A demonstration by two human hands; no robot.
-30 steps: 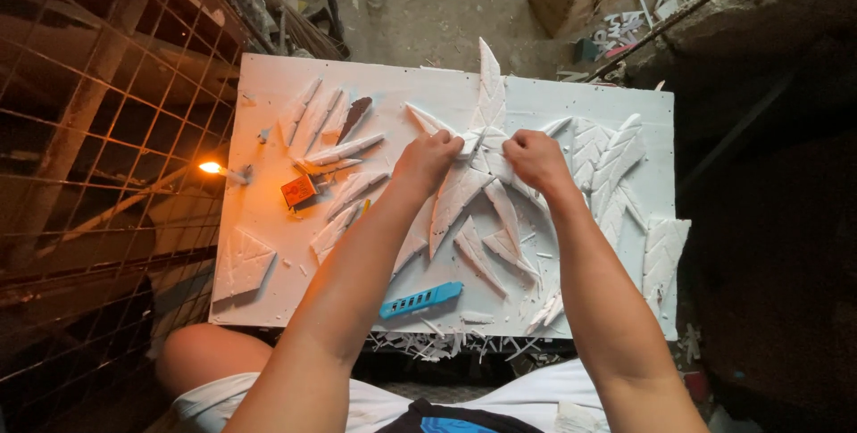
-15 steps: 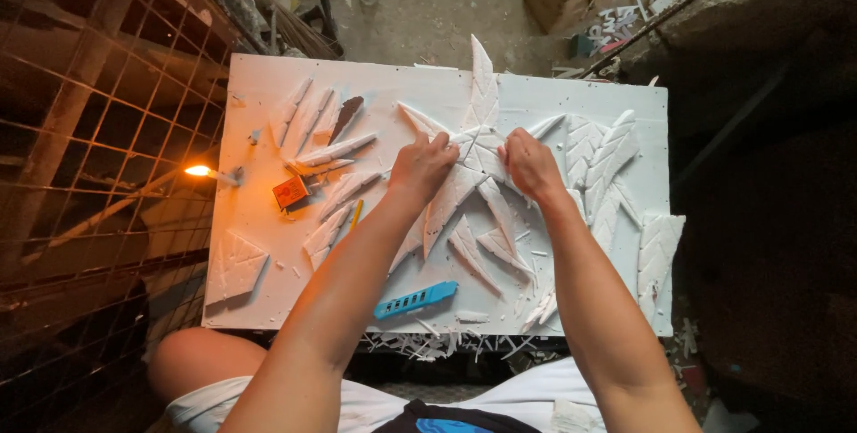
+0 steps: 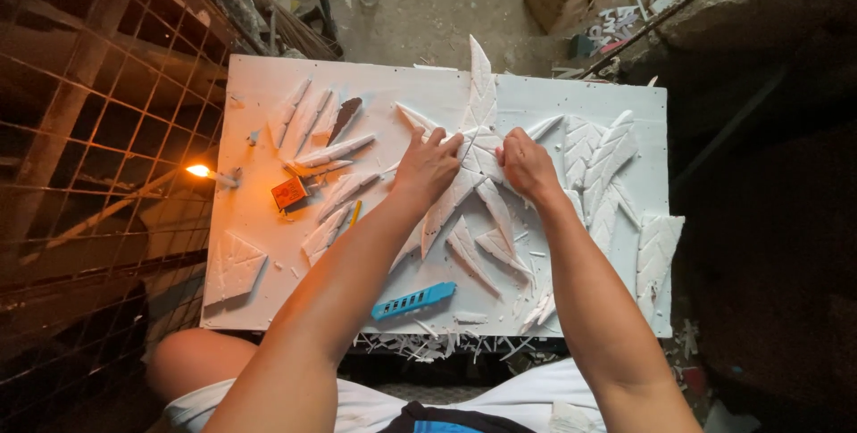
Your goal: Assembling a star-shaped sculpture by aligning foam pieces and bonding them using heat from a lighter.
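Head view: versus the two earlier frames, both hands sit in the same spot at frame centre; only the camera drifts slightly, so the work reads as fine positioning, not a new step. Left hand (image 3: pixel 430 165) presses fingertips flat on the white leaf-shaped foam pieces (image 3: pixel 478 161), fingers slightly spread, nothing lifted. Right hand (image 3: pixel 527 165) is curled, pinching a leaf edge at the star's hub. Pieces lie on the white board (image 3: pixel 259 85); blue cutter (image 3: pixel 413 300) lower centre, candle flame (image 3: pixel 198 170) at left.
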